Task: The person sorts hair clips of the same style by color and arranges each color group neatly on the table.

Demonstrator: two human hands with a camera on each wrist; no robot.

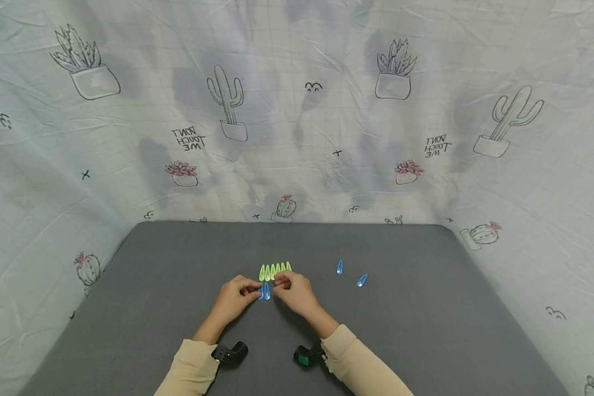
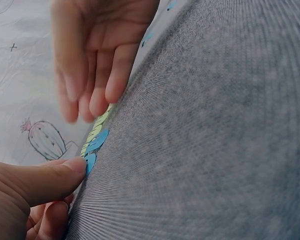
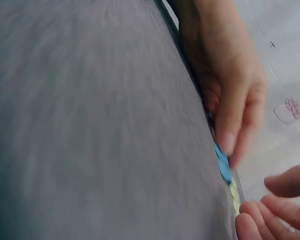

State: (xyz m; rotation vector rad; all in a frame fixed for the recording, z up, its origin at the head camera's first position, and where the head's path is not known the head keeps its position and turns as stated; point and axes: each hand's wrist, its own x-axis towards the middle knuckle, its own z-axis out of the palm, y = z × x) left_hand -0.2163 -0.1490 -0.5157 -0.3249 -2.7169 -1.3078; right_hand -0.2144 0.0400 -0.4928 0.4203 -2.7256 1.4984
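Note:
Several yellow-green snap hair clips stand side by side in a row on the grey table. Just in front of them lie two blue snap hair clips, also side by side. My left hand pinches the left blue clip between thumb and finger. My right hand hovers just right of the blue pair, holding nothing, its fingers loosely bent and overlapping the right end of the yellow-green row. In the left wrist view, the right hand's fingers hang down beyond the clips.
Two more blue hair clips, one upright in view and one slanted, lie apart on the right of the grey table. A white curtain printed with cacti rises behind the table and along both sides. Each wrist wears a black device.

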